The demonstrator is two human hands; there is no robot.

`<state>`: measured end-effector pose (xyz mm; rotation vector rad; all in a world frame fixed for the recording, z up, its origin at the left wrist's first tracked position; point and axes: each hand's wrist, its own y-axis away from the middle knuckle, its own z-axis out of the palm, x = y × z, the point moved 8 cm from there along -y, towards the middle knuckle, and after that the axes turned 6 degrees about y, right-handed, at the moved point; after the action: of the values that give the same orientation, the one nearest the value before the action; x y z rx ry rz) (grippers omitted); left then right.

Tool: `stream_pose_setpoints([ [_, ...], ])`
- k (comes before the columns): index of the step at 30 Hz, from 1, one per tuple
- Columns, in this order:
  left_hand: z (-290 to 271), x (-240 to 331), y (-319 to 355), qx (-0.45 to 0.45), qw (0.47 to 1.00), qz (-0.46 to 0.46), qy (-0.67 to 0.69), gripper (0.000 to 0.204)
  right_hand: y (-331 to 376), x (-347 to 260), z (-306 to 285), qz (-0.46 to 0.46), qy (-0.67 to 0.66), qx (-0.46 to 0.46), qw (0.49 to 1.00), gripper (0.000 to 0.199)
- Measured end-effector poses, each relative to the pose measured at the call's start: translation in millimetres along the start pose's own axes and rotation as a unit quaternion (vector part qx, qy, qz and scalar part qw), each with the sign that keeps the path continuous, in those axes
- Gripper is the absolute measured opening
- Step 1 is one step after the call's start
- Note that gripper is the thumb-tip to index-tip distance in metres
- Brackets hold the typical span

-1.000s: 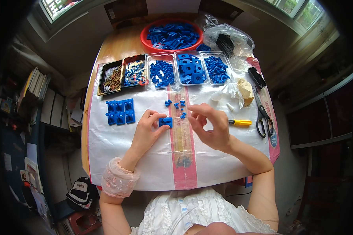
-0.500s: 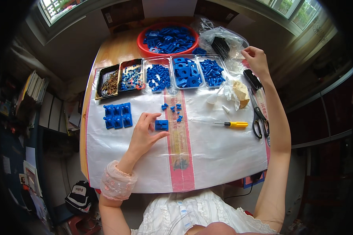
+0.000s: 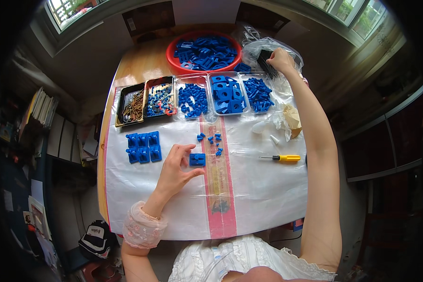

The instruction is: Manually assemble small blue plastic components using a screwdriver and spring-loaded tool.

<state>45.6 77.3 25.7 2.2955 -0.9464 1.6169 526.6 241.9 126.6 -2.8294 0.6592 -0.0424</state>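
My left hand rests on the sheet, its thumb and forefinger apart on either side of a small square blue plastic piece; it does not appear to grip it. Farther off, my right hand reaches to the back right, fingertips drawn together on a bundle of thin black strips by a clear plastic bag. Several tiny blue pegs lie just beyond the square piece. Left of them, blue assembled pieces stand side by side in two rows.
Trays of brown screws, small mixed hardware, blue pegs, blue plates and blue parts line the far side. Behind is a red basin. A yellow screwdriver and crumpled paper lie right.
My right hand has moved left and away from me, from beside the plastic bag onto the black strips. My forearm now covers the scissors. The left hand holds its pose; the whole view has shifted slightly.
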Motion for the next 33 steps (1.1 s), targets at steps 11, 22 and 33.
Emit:
stream_pose_setpoints([
  [11,-2,1,-1,0.001,1.000,-0.001,-0.004,0.079,-20,3,6,0.054,-0.018,0.007,0.998,0.031],
  [22,-2,1,-1,-0.007,1.000,0.010,-0.015,0.079,-29,33,-13,0.070,-0.115,-0.008,0.991,0.038],
  [33,-2,3,0,-0.015,1.000,0.008,-0.021,0.082,-21,48,-12,0.089,-0.114,-0.028,0.989,0.037],
])
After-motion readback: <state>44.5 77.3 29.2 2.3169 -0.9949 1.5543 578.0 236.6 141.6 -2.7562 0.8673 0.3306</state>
